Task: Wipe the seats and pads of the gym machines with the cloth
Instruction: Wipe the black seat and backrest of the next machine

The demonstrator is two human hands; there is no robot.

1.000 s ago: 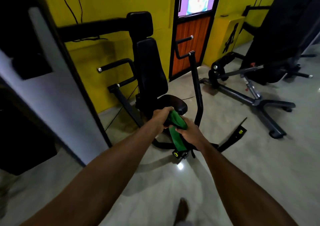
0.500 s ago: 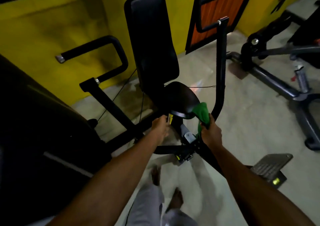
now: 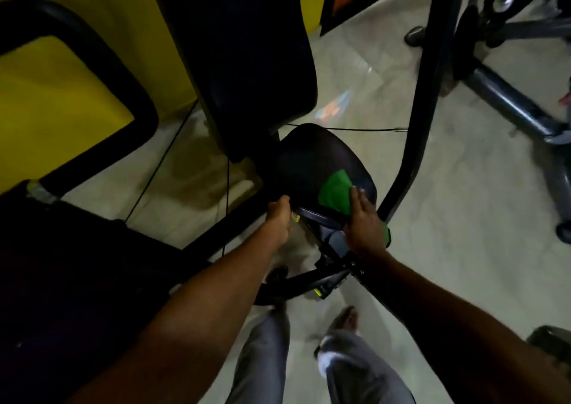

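A black padded seat (image 3: 312, 162) of a gym machine sits in the middle, below its tall black back pad (image 3: 247, 57). A green cloth (image 3: 335, 192) lies on the seat's near right part. My right hand (image 3: 364, 227) presses the cloth flat onto the seat with straight fingers; a bit of cloth hangs out beside the wrist. My left hand (image 3: 279, 218) has its fingers curled at the seat's near left edge, where I cannot tell if they grasp it.
A curved black handle bar (image 3: 420, 100) rises right of the seat. A padded black arm loop (image 3: 92, 73) stands left before the yellow wall (image 3: 46, 94). Another machine's grey frame (image 3: 506, 94) lies on the floor at right. My bare feet and grey trousers (image 3: 355, 369) are below.
I have stepped closer to the machine. My right hand brought the cloth from the seat's front edge onto its top. My left hand moved up to the seat's left edge.
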